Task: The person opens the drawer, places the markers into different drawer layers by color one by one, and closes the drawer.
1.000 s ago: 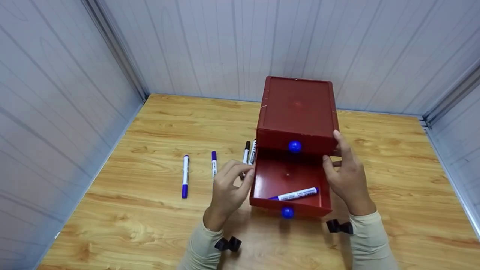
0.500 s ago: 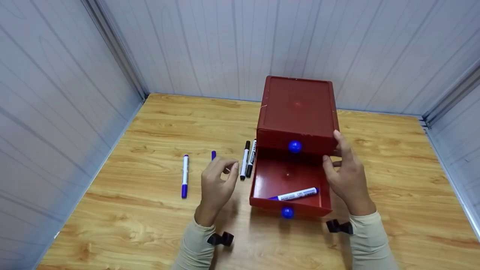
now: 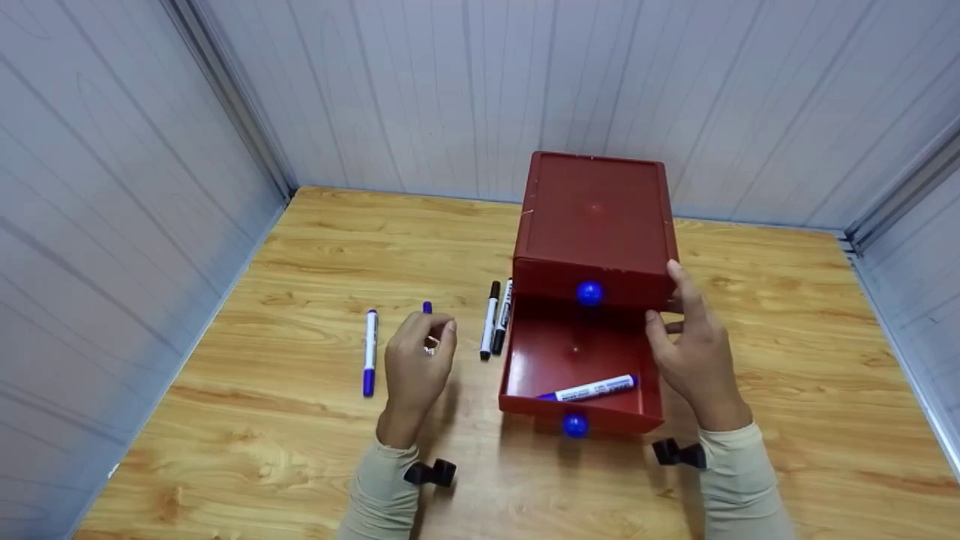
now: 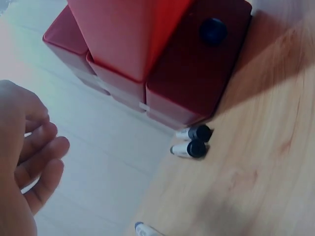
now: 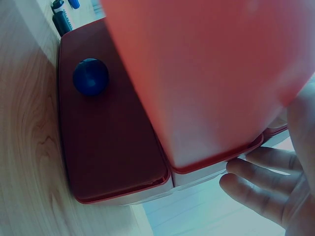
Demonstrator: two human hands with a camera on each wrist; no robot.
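Head view: at the far left of a wood-grain table (image 3: 247, 420), a blue-capped marker (image 3: 370, 349) lies on its own. Next comes the left hand (image 3: 415, 364), thumb and fingers loosely bent, a gap between them and nothing held; it partly hides a second blue marker (image 3: 427, 307). Two black-capped markers (image 3: 490, 321) lie side by side, just left of a red cabinet (image 3: 596, 214). Its pulled-out drawer (image 3: 615, 421) contains a loose marker (image 3: 596, 388), slanting near the front wall. Furthest right, the right hand (image 3: 694, 356) rests against the cabinet's edge, fingers fairly straight and slightly spread, gripping nothing visible; it seems to steady the unit. The step looks like reaching for a marker to put in the drawer; the next move probably calls for lowering the left hand and pinching the half-hidden one.
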